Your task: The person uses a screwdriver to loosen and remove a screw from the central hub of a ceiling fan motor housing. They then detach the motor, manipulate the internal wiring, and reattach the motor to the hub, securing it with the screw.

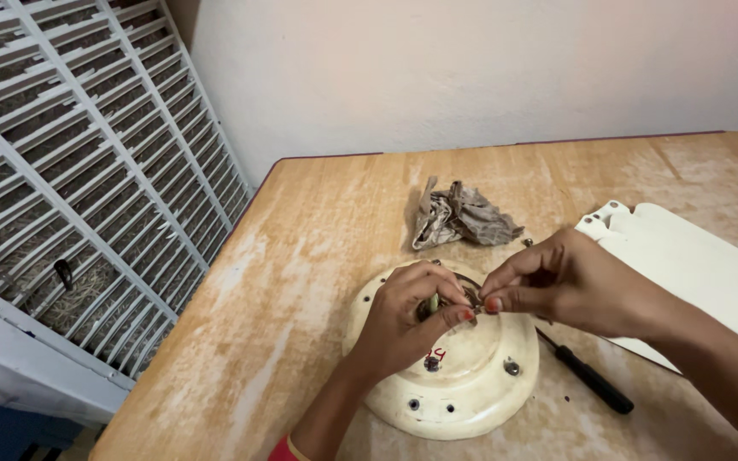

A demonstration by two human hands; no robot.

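At the middle of the wooden bench (318,256) lay a round cream-coloured motor housing (450,376), flat side up, and both hands met over its centre; the left hand (407,312) came in from below, its fingers (450,318) curled and pinched on something small at the hub — a short greenish piece showed between them, though what it was could not be told; the right hand (557,277) reached in from the right side, thumb and forefinger closed tip to tip on the same spot, touching or all but touching the left fingertips. The small part therefore sat directly under both sets of fingers, at the housing's middle, with neither hand clearly the nearer; the left wrist lay across the near rim of the housing, the right forearm crossed above a black-handled screwdriver (591,380), whose long axis ran diagonally from upper left to lower right, just beside the housing's right edge. A cream fan blade (694,265) lay beyond the right hand — well apart from the hub; a crumpled grey rag (463,215) sat behind the housing; a white slatted cooler panel (87,162) stood left of the bench.
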